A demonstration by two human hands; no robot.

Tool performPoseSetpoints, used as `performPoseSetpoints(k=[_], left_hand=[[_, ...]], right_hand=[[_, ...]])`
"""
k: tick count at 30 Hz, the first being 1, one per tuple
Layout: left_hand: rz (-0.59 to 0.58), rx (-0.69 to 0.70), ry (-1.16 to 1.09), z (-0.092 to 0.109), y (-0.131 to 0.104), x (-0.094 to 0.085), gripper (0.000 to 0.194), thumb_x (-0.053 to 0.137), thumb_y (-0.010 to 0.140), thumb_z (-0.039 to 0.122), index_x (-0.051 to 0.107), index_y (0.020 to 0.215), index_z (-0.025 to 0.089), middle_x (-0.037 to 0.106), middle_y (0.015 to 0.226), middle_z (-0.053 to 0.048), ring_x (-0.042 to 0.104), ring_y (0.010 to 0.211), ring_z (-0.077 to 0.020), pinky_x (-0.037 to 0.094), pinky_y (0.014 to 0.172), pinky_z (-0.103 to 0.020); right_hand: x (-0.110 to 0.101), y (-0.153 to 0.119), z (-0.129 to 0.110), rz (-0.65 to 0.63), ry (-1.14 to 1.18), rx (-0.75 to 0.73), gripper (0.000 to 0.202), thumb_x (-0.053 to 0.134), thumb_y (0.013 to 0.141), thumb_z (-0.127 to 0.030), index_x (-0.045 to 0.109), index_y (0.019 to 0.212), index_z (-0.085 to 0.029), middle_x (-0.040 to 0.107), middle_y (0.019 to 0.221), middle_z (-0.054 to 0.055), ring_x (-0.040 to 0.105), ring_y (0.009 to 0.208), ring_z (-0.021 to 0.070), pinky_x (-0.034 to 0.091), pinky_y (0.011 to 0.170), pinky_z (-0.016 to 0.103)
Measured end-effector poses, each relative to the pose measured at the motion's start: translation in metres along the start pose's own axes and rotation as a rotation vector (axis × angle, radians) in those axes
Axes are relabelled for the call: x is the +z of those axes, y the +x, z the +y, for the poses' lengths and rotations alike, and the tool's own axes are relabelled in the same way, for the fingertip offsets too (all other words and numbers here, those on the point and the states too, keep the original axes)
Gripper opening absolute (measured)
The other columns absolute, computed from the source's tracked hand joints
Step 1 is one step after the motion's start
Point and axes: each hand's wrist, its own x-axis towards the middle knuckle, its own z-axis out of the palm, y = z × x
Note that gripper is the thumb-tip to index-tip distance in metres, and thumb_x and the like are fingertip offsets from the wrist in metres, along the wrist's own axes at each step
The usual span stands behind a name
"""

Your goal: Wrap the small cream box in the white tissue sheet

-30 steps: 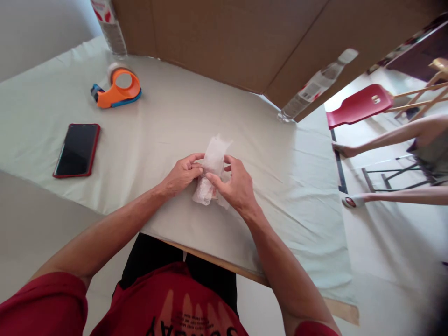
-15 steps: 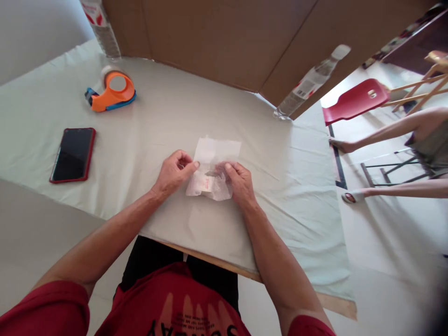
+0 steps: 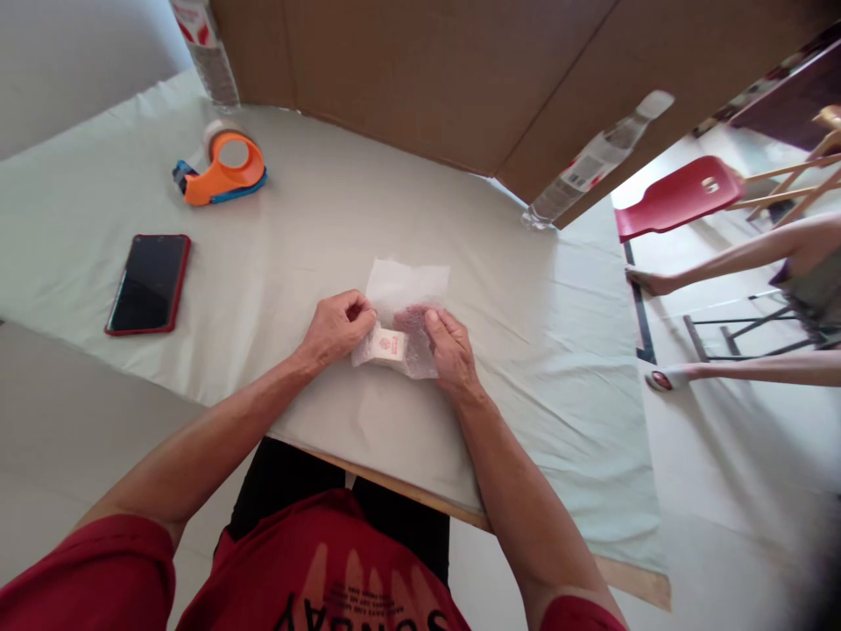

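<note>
Left hand (image 3: pixel 338 326) has thumb and index pinched on clear plastic bubble wrap (image 3: pixel 421 357), just left of a small cream cuboid box with red print (image 3: pixel 389 345). Right hand (image 3: pixel 455 352) grips the wrap right of the box, thumb in front, fingers behind. Box sits between, partly enclosed. Opposed grips probably spread the film, leaving its print exposed. Forearms angle inward toward it. Whitish translucent sheet (image 3: pixel 407 280) lies just beyond the box; can't tell if it's attached.
</note>
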Motion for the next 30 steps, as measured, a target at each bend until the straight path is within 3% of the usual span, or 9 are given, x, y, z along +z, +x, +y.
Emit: performPoseSetpoints(k=[6,9,13,21,27,30], left_hand=[[0.078,-0.229,-0.401,-0.007,0.012,-0.010,0.021,0.067,0.067,0.037,0.058,0.065,0.018,0.064,0.061,0.000,0.055,0.053,-0.0116,0.043,0.050,-0.024],[0.102,-0.269,-0.489,-0.012,0.017,-0.011,0.020,0.069,0.065,0.035,0.059,0.065,0.018,0.065,0.061,0.000,0.058,0.052,-0.0124,0.046,0.049,-0.024],[0.134,-0.240,-0.436,-0.013,0.017,-0.011,0.020,0.069,0.067,0.035,0.059,0.067,0.018,0.065,0.061,0.001,0.056,0.051,-0.0109,0.043,0.048,-0.022],[0.178,-0.165,-0.262,-0.010,0.016,-0.015,0.017,0.067,0.069,0.033,0.060,0.069,0.017,0.062,0.061,0.002,0.052,0.052,-0.0092,0.038,0.047,-0.020],[0.182,-0.151,-0.208,-0.012,0.020,-0.014,0.016,0.065,0.073,0.032,0.059,0.076,0.018,0.061,0.064,0.002,0.052,0.056,-0.0103,0.039,0.051,-0.022],[0.287,-0.023,-0.107,-0.009,0.018,-0.016,0.017,0.065,0.076,0.030,0.061,0.088,0.018,0.065,0.079,0.000,0.058,0.070,-0.0121,0.046,0.063,-0.023]], right_hand=[[-0.013,0.012,0.006,0.231,0.134,0.004,0.042,0.065,0.080,-0.063,0.065,0.088,-0.021,0.074,0.080,0.004,0.070,0.069,0.0186,0.057,0.065,0.033],[-0.020,0.017,0.007,0.295,0.124,0.015,0.041,0.066,0.079,-0.060,0.063,0.087,-0.021,0.073,0.081,0.004,0.068,0.066,0.0175,0.053,0.056,0.030],[-0.026,0.019,0.007,0.326,0.071,0.007,0.034,0.070,0.076,-0.051,0.062,0.089,-0.021,0.073,0.080,0.002,0.066,0.064,0.0158,0.052,0.055,0.028],[-0.037,0.019,0.004,0.184,-0.153,-0.028,0.038,0.069,0.074,-0.037,0.058,0.107,-0.020,0.057,0.060,-0.009,0.056,0.054,0.0118,0.045,0.054,0.026],[-0.038,0.022,0.009,0.268,-0.211,-0.084,0.037,0.066,0.074,-0.036,0.056,0.107,-0.021,0.058,0.064,-0.007,0.056,0.058,0.0136,0.048,0.059,0.029],[-0.039,0.022,0.008,0.356,-0.236,-0.135,0.039,0.067,0.074,-0.035,0.057,0.109,-0.021,0.065,0.082,-0.001,0.058,0.066,0.0132,0.051,0.064,0.030]])
